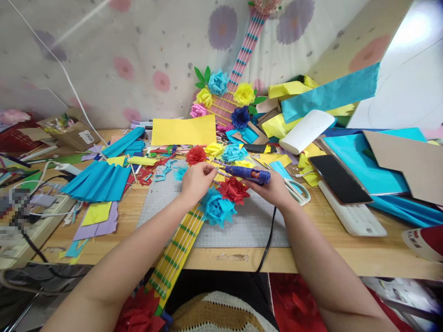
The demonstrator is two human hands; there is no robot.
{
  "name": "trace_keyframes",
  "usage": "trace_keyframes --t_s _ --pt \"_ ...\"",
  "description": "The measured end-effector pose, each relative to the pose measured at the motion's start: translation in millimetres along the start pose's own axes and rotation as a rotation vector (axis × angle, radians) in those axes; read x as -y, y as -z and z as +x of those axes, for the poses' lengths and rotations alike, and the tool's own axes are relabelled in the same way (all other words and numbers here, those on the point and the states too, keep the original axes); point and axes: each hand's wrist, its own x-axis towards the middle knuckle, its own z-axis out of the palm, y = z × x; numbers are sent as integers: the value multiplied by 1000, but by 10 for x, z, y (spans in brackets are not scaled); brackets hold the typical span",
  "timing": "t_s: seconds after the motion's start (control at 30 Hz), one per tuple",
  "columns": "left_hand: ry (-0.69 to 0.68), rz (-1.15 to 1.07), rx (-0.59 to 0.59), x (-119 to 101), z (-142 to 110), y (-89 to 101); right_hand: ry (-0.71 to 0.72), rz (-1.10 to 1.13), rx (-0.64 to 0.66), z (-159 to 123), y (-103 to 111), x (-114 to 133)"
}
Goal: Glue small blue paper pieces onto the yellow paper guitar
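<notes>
My right hand (273, 190) is wrapped around a blue hot glue gun (247, 173), its nozzle pointing left. Close to that nozzle, my left hand (199, 180) has thumb and fingertips pinched together over the guitar body; whatever is between them is too small to make out. Below both hands lies a paper guitar with a yellow neck (180, 249), green bands and pale strings. Around its body sit a large blue paper flower (218, 207), red paper flowers (233, 190) and smaller yellow and blue ones. My hands partly hide the body.
A grey cutting mat (256, 230) lies under the guitar. White-handled scissors (299, 191) and a phone (341, 179) are to the right, a paper cup (424, 242) at the edge. Blue crepe paper (98, 182) lies left. A pink paper guitar (242, 60) leans behind; the glue gun's cord (268, 244) hangs over the edge.
</notes>
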Motion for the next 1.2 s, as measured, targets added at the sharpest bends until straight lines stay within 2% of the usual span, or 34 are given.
trace_keyframes --t_s 0.37,1.2 --pt "8 -62 30 -17 2 -2 -17 -4 6 -10 -10 -19" --pt "-2 -44 48 -12 10 -21 -32 21 -17 -7 -13 -11"
